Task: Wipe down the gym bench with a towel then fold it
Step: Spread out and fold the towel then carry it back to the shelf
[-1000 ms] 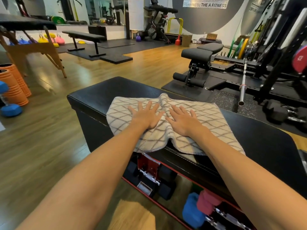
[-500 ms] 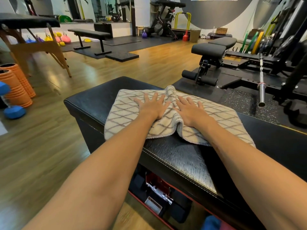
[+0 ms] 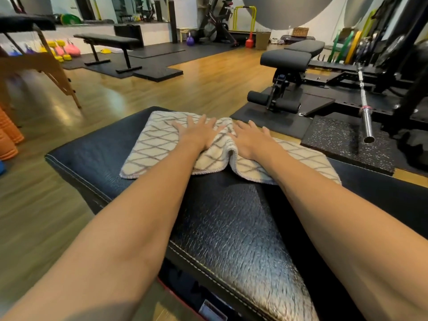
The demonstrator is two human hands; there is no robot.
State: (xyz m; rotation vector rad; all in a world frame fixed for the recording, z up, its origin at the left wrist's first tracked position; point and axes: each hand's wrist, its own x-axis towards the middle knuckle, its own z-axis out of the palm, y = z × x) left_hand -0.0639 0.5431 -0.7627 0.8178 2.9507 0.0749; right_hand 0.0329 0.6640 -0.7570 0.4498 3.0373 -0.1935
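Observation:
A cream towel [image 3: 152, 147] with a grey diamond pattern lies spread across the far side of the black padded gym bench [image 3: 231, 228]. My left hand [image 3: 199, 134] presses flat on the towel with its fingers straight and spread. Right beside it, my right hand [image 3: 251, 137] also presses flat on the towel. Between the two hands the cloth is bunched into a raised ridge. The bench's near half is bare black leather with white stitching.
Wooden floor [image 3: 41, 205] lies to the left, with orange foam rollers [image 3: 9, 135] at the far left edge. Beyond the bench stand an adjustable bench [image 3: 287, 66], a barbell [image 3: 364, 110] and a rack on black mats. A flat bench [image 3: 108, 42] stands at the back.
Both hands have slid the towel away from me across the bench, from the near edge to the far side. More bare leather shows in front of the towel.

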